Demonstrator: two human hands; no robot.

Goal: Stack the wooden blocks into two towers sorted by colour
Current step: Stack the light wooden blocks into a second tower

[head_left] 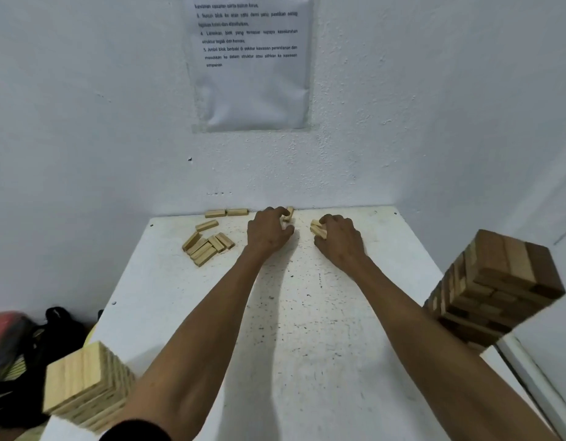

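Reaching, both arms outstretched; left hand pinching pale block, right hand fingers curled round blocks.

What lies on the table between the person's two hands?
Nothing: in the head view only bare white table shows between the left hand and the right hand, both holding light blocks.

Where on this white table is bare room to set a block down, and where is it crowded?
Bare: the table between the two forearms; the far right corner between right hand and dark tower; the left edge between loose blocks and light tower. Crowded: the far edge, where left hand pinches a block and right hand grips a bundle.
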